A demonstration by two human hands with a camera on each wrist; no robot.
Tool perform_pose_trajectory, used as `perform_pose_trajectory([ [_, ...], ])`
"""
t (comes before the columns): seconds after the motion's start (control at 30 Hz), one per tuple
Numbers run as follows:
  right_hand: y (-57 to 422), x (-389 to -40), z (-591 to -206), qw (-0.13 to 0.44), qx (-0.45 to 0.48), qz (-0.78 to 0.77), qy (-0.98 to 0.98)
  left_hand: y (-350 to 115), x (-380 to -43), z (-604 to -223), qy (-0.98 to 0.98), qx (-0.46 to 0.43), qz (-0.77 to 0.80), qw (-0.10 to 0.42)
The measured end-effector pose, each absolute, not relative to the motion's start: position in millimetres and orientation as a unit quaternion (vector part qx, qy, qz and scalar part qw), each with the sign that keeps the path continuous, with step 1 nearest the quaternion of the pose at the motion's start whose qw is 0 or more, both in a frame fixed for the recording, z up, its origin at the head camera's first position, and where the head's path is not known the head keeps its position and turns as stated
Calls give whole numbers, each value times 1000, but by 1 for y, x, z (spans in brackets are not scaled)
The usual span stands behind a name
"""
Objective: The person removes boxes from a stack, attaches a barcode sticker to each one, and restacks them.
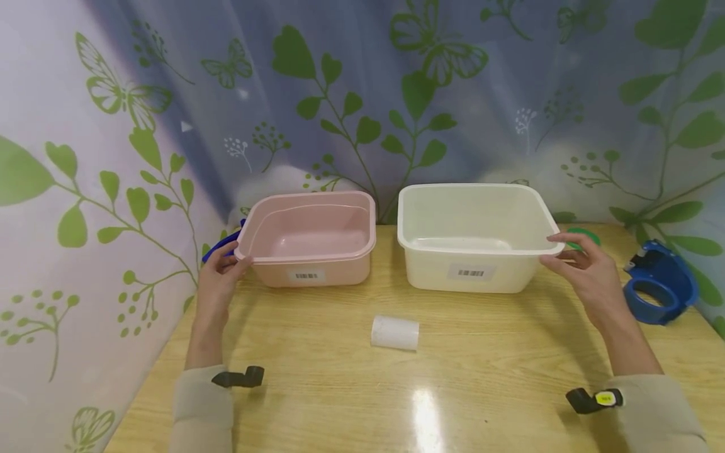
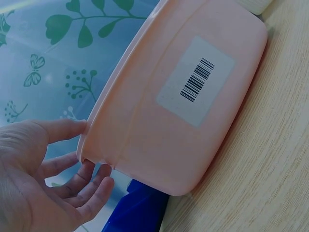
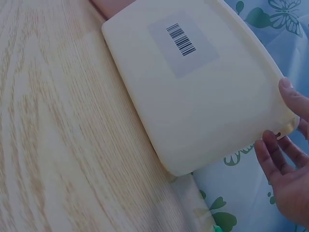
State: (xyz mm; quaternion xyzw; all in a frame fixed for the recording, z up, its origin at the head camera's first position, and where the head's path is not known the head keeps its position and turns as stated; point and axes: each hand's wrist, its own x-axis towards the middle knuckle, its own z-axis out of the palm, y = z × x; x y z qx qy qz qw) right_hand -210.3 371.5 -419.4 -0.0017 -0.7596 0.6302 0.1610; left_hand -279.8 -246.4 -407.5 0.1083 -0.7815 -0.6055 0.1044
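Observation:
A pink plastic basin (image 1: 311,269) with a barcode label stands at the back left of the table. At its front left corner, my left hand (image 1: 218,283) holds the rim; in the left wrist view the thumb touches the rim and curled fingers lie under it. To the right stands a cream-white plastic basin (image 1: 430,267), also labelled. My right hand (image 1: 591,277) grips its front right corner, with the thumb on the front side of the rim and fingertips at the edge below. Both basins look empty inside. Between the arms, a short white cylinder (image 1: 394,333) lies on its side.
A blue tape-dispenser-like object (image 1: 659,286) sits at the table's right edge. Part of a green round thing (image 1: 583,236) shows behind my right hand. Something blue (image 2: 137,208) is partly hidden behind the pink basin. A patterned curtain (image 1: 351,94) hangs behind the wooden table (image 1: 317,396).

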Motion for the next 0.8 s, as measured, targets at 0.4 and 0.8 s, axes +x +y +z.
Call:
perform_pose_trajectory([
  [0.4, 368, -211, -419, 170, 43, 608, -774, -244, -279, -408, -774, 103, -614, 113],
  [0.8, 360, -215, -420, 220, 52, 587, -778, -243, -279, -408, -768, 101, -621, 117],
])
